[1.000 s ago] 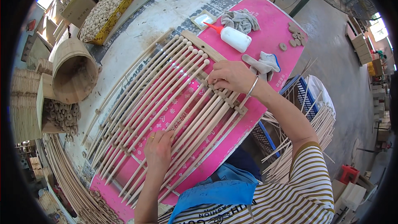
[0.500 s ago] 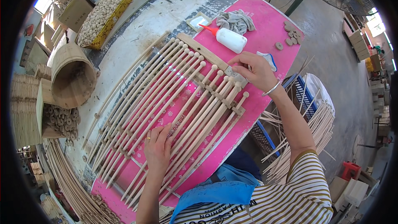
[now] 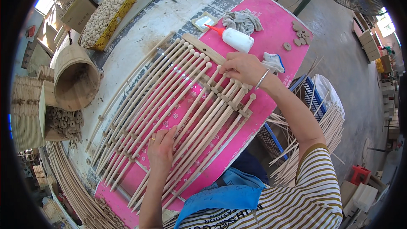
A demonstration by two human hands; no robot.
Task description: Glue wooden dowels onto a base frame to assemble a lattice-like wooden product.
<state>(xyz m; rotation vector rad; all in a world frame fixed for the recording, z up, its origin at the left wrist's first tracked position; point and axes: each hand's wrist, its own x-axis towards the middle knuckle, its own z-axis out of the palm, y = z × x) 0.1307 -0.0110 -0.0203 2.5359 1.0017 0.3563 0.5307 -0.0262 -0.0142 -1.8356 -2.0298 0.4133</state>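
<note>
Several long pale wooden rods (image 3: 169,101) lie side by side across a pink board (image 3: 277,34), tied together by small wooden crosspieces (image 3: 224,99). My left hand (image 3: 161,148) rests flat on the near part of the rods, fingers spread, a ring on one finger. My right hand (image 3: 241,68), wearing a bracelet, has its fingers curled on the far ends of the rods beside a flat wooden slat (image 3: 207,48). A white glue bottle with a red tip (image 3: 233,39) lies just beyond that hand.
A grey rag (image 3: 242,19), a small white tray (image 3: 203,21) and round wooden discs (image 3: 299,38) lie on the pink board. A yellow box of beads (image 3: 106,19), a woven basket (image 3: 76,82) and a box of rings (image 3: 63,123) stand at left. More rods (image 3: 322,123) are stacked at right.
My right hand has shifted along the far ends of the rods, from the lower crosspiece up toward the slat. My left hand has stayed pressed on the rods.
</note>
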